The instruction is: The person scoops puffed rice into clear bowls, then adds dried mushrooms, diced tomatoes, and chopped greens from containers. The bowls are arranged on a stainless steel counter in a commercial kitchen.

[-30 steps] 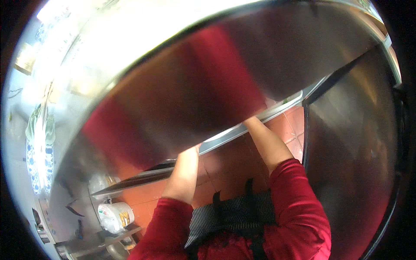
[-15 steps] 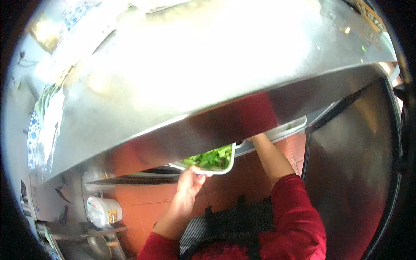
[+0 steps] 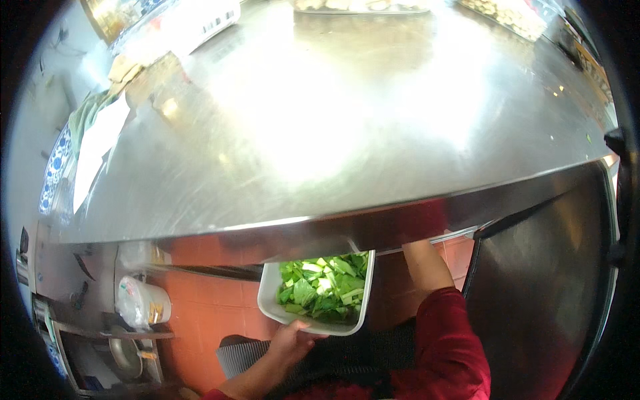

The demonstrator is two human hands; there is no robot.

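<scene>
My left hand (image 3: 293, 341) grips the near rim of a white plastic container (image 3: 269, 303), just below the front edge of a steel counter. Chopped leafy greens (image 3: 323, 287) fill the container, and its far side is hidden under the counter. My right forearm (image 3: 425, 267) reaches beneath the counter edge to the right of the container. The right hand itself is out of sight there.
The shiny steel counter (image 3: 280, 193) spans the view. A dark door (image 3: 533, 287) stands open at the right. White bucket (image 3: 143, 303) at the left, above a shelf with a metal pan (image 3: 125, 353). Containers of pale pieces (image 3: 363, 5) line the far counter edge.
My left hand has drawn the container toward me, so more of the greens shows. My right hand has gone from partly visible to hidden under the counter. The view has shifted.
</scene>
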